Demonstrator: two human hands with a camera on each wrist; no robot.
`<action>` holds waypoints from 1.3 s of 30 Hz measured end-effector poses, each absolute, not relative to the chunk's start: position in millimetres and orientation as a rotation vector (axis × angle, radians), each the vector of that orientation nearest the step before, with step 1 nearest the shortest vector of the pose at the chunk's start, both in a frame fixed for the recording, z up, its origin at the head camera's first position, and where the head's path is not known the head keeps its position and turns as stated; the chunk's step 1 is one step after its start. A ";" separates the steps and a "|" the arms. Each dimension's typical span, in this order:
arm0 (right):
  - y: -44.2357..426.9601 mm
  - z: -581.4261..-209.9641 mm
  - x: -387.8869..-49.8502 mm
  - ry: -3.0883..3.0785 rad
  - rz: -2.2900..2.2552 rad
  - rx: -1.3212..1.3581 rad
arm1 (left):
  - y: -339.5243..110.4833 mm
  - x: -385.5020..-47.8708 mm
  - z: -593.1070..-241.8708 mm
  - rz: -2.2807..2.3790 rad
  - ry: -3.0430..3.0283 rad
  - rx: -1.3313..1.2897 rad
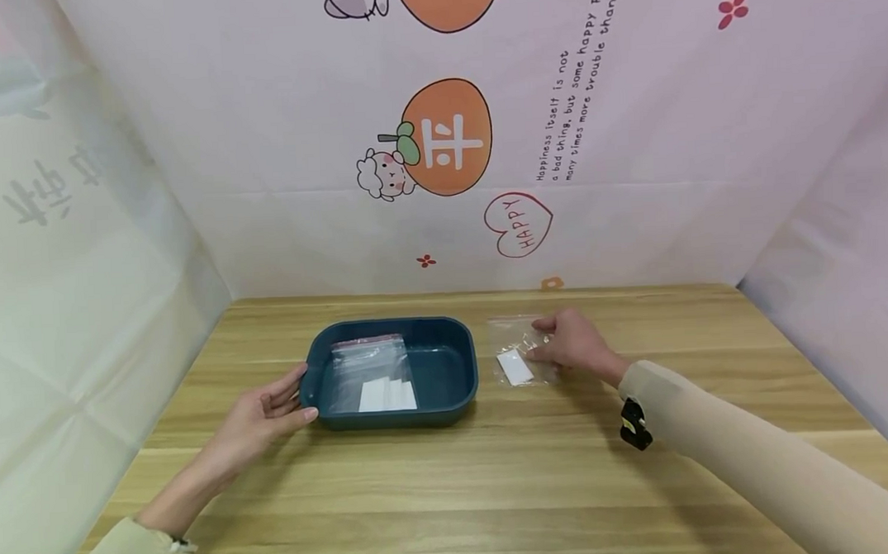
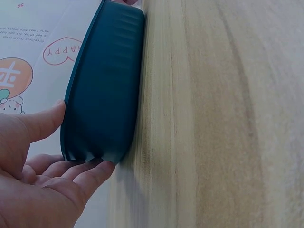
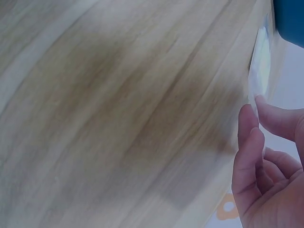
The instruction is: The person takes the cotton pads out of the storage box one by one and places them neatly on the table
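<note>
Gripping the left end of the blue tub (image 1: 442,374), the left hand (image 1: 257,416) has its thumb at the front corner. The left wrist view shows us what the head view hides: the tub's outside wall, with fingers touching it. The tub sits near the back edge of the wooden tabletop (image 1: 461,491), left of that edge's middle. It is long from left to right, in line with the back edge. Inside, on the left, are clear bags (image 1: 371,369); we cannot count them. Their zip ends point to the back edge, and white slips (image 1: 388,395) show at their front ends.

Just right of the tub, near the middle of the back edge, is a loose bag (image 1: 502,336). Its zip end points to the back edge too. The white piece (image 1: 516,368) inside is long from back to front, its front end leaning a bit right. The right hand (image 1: 577,344) pinches the bag's right side. The right wrist view shows us the thumb and a finger meeting on it more clearly.
</note>
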State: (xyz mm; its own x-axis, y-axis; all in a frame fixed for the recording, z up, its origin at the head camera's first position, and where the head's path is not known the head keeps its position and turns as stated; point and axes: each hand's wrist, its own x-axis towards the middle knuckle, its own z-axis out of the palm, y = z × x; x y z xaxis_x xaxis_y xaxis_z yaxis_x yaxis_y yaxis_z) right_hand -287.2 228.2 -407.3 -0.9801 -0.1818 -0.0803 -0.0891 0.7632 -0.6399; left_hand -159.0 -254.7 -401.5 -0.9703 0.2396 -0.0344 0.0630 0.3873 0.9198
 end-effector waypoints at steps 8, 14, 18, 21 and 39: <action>227.0 -409.1 -284.7 2.844 -0.978 -0.219 | -254.3 -159.6 -399.1 1.601 2.486 0.267; 226.4 -410.2 -284.9 2.871 -0.949 -0.208 | -254.3 -159.2 -398.6 1.604 2.485 0.268; 225.6 -410.0 -284.1 2.874 -0.944 -0.206 | -254.2 -158.8 -398.0 1.614 2.479 0.267; 225.2 -409.7 -283.0 2.871 -0.931 -0.203 | -254.0 -158.8 -398.2 1.615 2.480 0.262; 232.2 -406.1 -289.5 2.815 -0.899 -0.254 | -254.4 -160.4 -400.1 1.650 2.452 0.265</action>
